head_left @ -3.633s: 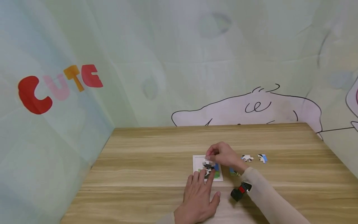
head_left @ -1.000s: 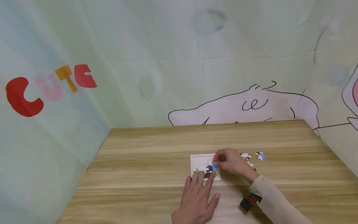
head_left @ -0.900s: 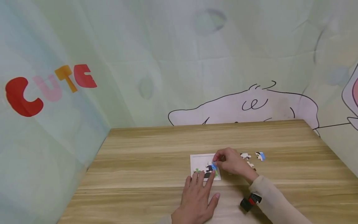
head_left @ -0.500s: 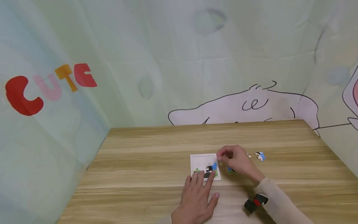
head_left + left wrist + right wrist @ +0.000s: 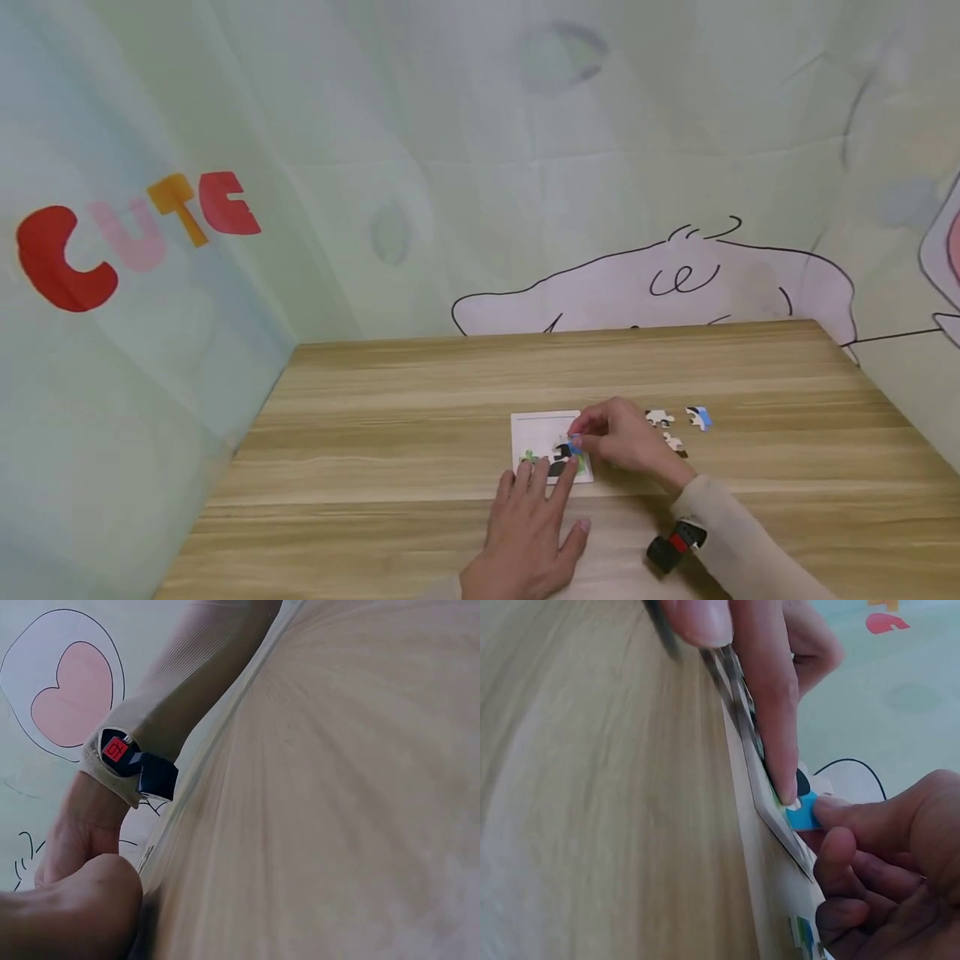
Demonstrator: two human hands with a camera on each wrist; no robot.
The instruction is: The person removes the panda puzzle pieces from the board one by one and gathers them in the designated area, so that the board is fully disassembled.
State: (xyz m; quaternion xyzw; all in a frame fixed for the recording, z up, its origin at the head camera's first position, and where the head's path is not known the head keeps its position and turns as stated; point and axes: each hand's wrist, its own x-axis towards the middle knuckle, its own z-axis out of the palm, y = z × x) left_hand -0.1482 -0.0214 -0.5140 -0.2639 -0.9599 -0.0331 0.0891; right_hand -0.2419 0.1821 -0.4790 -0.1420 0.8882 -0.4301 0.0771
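Observation:
A white puzzle tray lies on the table with several pieces in its lower part, green, black, white and blue. My left hand rests with spread, fairly straight fingers on the tray's lower edge and the pieces there. At the tray's right side, my right hand pinches a blue puzzle piece between thumb and finger. The right wrist view shows that piece at the tray's edge, close to a left fingertip. In the left wrist view the pieces are hidden.
Right of the tray lie loose puzzle pieces: a white one, a blue, black and white one, and a white and dark one. Another coloured piece lies near the tray. A printed cloth backdrop stands behind the table.
Half a second ago my right hand was farther right, off the blue piece; it has come back left onto it. My left hand keeps its place on the tray.

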